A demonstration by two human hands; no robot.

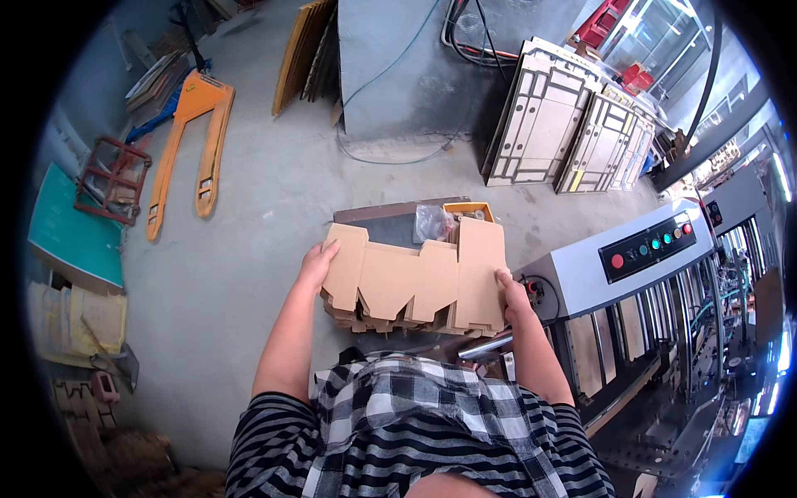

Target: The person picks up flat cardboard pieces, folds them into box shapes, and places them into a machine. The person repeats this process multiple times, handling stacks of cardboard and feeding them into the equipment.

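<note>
A stack of flat die-cut cardboard box blanks [390,278] lies in front of me, with angled notches along its near side. My left hand [317,266] grips the stack's left edge, thumb on top and the other fingers hidden below. At the right edge my right hand [515,295] holds the same stack, its fingers partly hidden. Just beyond the cardboard are a dark flat surface [378,226], a clear plastic bag [432,222] and a yellow bin [479,207] with small items inside. Whether the stack rests on something cannot be seen.
On my right stands a grey machine with a button panel [652,247] and metal rollers. An orange pallet jack [193,112] is at the far left, near a green board [76,224]. Several die boards [544,116] lean at the back right, and a hose [398,161] lies along the floor.
</note>
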